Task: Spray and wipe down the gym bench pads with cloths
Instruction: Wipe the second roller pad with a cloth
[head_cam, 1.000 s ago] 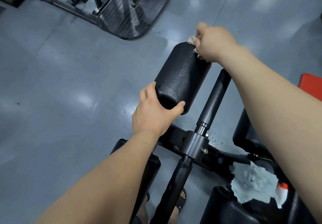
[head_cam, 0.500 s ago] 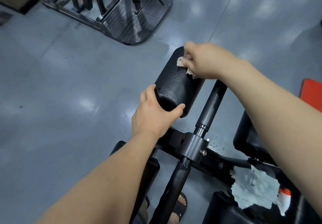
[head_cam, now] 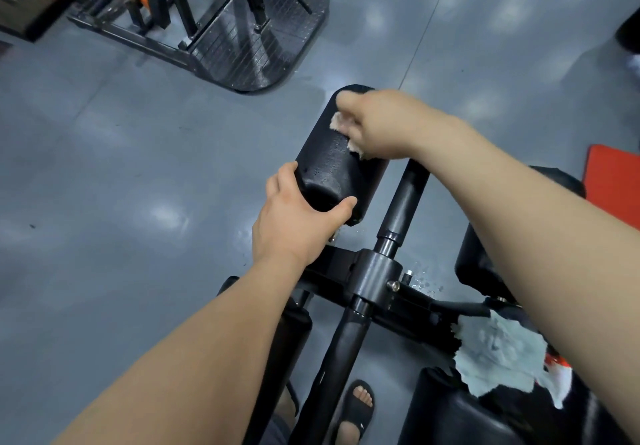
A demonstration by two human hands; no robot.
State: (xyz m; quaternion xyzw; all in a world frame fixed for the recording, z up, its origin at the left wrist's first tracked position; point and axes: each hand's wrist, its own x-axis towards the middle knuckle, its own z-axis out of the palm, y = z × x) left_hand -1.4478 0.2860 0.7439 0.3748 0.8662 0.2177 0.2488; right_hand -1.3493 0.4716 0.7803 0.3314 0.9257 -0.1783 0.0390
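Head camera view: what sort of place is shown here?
Probably a gym: a black foam roller pad on a bench frame, a ridged steel footplate beyond, and a smooth grey floor.

The roller pad [head_cam: 329, 171] sits left of the bar [head_cam: 403, 202], a loose cloth [head_cam: 495, 354] nearer on its right.

Head-worn camera looks steeply down, close over the roller pad [head_cam: 329, 164].

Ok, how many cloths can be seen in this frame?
2. A pale pink cloth is gripped in the right hand against the roller pad; a light blue cloth lies on the bench at lower right. Others may be hidden from view.
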